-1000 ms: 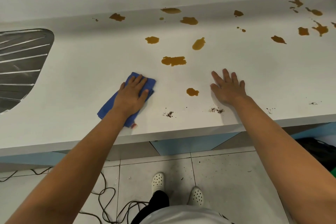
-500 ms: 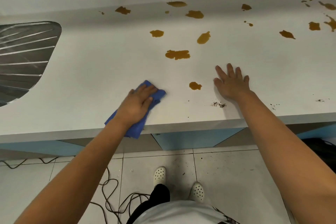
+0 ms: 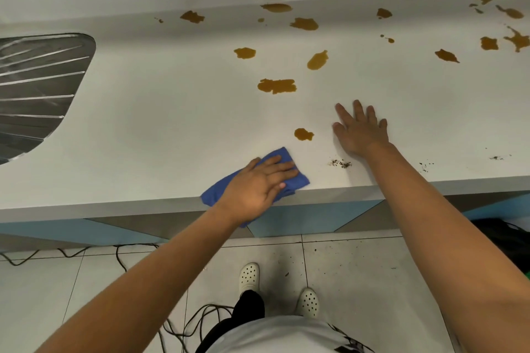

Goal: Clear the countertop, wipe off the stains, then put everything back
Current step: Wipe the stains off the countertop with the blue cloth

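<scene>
- Head view, looking down on a white countertop [image 3: 143, 129] with a person's two bare arms reaching over its front edge.
- The left hand [image 3: 258, 183] lies flat on a blue cloth [image 3: 298, 179], fingers straight and close together, pointing right; it presses the cloth on the counter rather than gripping it.
- The cloth sits at the front edge of the counter, its near corner hanging a little over the edge below the wrist.
- The right hand [image 3: 360, 130] rests palm down on the bare counter, fingers spread and straight, holding nothing.
- A small brown stain [image 3: 303, 134] lies between the two hands, just left of the right thumb and just beyond the cloth.
- A larger brown stain [image 3: 276, 85] lies farther back, and more brown spots are scattered toward the back wall and the far right of the counter.
- Dark crumbs [image 3: 339, 163] lie near the front edge, just left of the right wrist; a few more specks sit farther right.
- A ribbed metal drainboard [image 3: 37, 89] is set into the counter at the left, well apart from the hands.
- Below the counter, white perforated clogs [image 3: 249, 276] stand on a tiled floor [image 3: 358, 281] with black cables [image 3: 120, 255] trailing at the left.
</scene>
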